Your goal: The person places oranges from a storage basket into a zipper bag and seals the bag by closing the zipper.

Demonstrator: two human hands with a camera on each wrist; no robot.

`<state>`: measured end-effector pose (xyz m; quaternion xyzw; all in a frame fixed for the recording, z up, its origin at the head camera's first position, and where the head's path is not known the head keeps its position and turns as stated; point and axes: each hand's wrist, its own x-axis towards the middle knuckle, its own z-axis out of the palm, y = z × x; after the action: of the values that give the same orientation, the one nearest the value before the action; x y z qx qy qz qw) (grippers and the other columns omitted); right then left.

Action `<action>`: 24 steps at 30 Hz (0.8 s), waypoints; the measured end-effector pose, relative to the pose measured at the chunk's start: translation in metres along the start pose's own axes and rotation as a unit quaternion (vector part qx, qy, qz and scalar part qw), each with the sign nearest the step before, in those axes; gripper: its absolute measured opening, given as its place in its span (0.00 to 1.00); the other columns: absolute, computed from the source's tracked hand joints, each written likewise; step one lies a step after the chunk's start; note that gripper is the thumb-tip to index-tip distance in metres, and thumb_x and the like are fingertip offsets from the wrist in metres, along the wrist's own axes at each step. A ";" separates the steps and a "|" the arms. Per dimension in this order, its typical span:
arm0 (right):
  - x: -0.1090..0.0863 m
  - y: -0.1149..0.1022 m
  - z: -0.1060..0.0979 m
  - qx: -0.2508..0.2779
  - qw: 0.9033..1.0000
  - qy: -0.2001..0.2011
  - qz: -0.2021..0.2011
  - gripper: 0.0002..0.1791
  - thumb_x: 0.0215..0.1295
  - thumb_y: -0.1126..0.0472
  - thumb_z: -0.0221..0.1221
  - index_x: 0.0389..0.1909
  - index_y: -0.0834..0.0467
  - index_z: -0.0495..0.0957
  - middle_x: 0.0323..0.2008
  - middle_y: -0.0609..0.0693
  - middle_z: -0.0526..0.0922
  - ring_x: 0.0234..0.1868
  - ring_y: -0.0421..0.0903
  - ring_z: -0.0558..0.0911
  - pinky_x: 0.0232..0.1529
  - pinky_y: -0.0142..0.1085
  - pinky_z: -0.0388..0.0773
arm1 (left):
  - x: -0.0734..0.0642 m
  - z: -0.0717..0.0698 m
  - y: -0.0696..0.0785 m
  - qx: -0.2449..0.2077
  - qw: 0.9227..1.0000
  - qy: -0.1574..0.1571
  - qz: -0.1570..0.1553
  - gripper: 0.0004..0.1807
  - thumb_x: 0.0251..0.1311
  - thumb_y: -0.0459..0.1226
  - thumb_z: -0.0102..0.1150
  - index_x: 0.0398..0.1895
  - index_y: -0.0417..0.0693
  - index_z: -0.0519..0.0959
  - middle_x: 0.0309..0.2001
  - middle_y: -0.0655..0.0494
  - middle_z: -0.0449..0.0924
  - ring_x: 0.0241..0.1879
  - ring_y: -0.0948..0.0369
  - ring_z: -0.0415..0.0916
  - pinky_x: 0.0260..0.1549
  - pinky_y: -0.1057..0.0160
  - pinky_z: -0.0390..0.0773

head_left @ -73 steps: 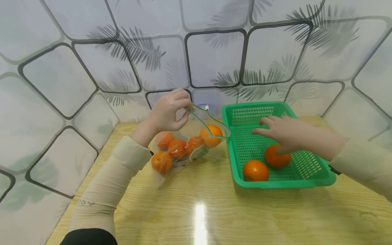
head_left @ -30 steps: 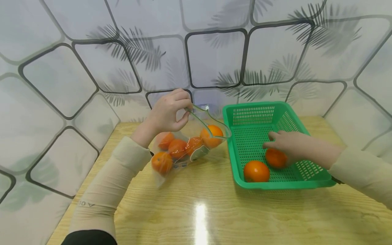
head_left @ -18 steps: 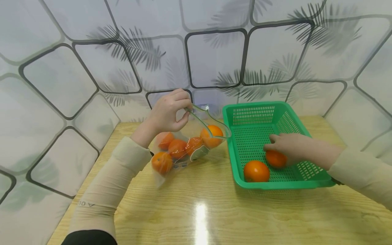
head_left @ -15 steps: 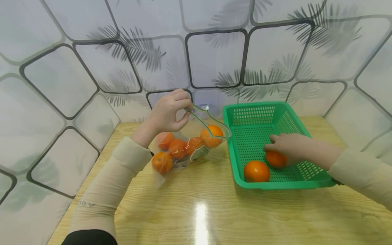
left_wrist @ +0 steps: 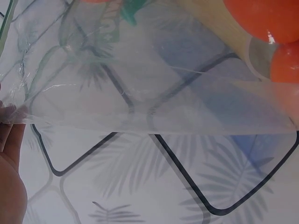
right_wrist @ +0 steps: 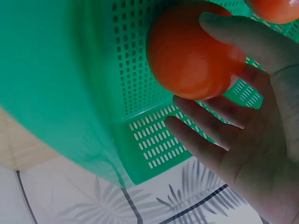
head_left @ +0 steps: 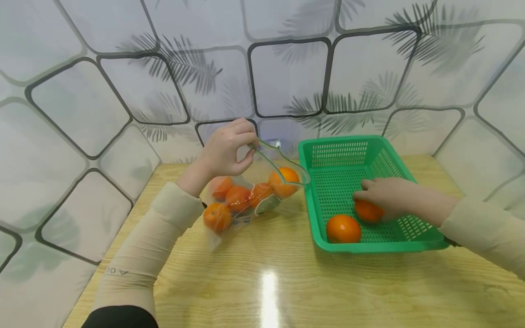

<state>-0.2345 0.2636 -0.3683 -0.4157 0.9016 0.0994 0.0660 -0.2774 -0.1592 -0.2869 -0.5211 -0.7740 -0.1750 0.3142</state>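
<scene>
My left hand [head_left: 250, 146] pinches the rim of a clear plastic bag [head_left: 246, 200] and holds its mouth up and open. Several oranges [head_left: 238, 198] lie inside the bag; one orange [head_left: 284, 181] sits at the mouth. In the left wrist view the bag's film [left_wrist: 140, 93] fills the frame, with oranges [left_wrist: 271, 18] behind it. My right hand [head_left: 381, 195] is inside the green basket [head_left: 348, 150], curled over an orange [head_left: 368, 212]. The right wrist view shows the thumb [right_wrist: 243, 37] and fingers [right_wrist: 205, 135] round that orange [right_wrist: 191, 51]. A second orange [head_left: 343, 228] lies near the basket's front wall.
Bag and basket stand on a wooden table [head_left: 266, 282] pushed into a corner. Patterned wall panels [head_left: 287, 77] close the back and both sides. The basket's left rim almost touches the bag's mouth.
My right hand, flat and spread above the basket earlier, has come down and curled round the orange. For the last second it has barely moved. The left hand and bag have stayed still.
</scene>
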 end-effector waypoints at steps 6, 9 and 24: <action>0.002 0.001 -0.006 -0.007 1.000 0.028 -0.001 0.37 0.39 0.56 0.84 0.54 0.51 0.79 0.40 0.51 0.76 0.34 0.47 0.77 0.31 0.45 0.82 | 0.001 -0.001 0.001 -0.006 1.000 -0.002 -0.002 0.03 0.55 0.30 0.57 0.29 0.43 0.80 0.32 0.48 0.77 0.37 0.50 0.74 0.38 0.53 0.76; 0.003 0.001 -0.011 -0.005 0.999 0.034 0.001 0.37 0.40 0.56 0.83 0.54 0.51 0.78 0.40 0.51 0.76 0.35 0.47 0.76 0.31 0.44 0.81 | 0.001 0.000 0.001 -0.007 1.000 -0.003 -0.002 0.03 0.56 0.29 0.56 0.29 0.43 0.80 0.32 0.48 0.77 0.38 0.49 0.74 0.40 0.53 0.76; 0.014 -0.001 -0.038 -0.023 0.997 0.070 0.001 0.39 0.39 0.57 0.79 0.57 0.55 0.75 0.42 0.54 0.75 0.37 0.49 0.77 0.29 0.44 0.81 | 0.002 -0.002 0.001 -0.012 1.000 -0.001 0.000 0.04 0.56 0.29 0.55 0.29 0.42 0.79 0.32 0.48 0.76 0.38 0.49 0.73 0.40 0.52 0.76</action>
<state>-0.2440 0.2440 -0.3339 -0.4223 0.9019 0.0909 -0.0065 -0.2763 -0.1586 -0.2846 -0.5250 -0.7720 -0.1841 0.3072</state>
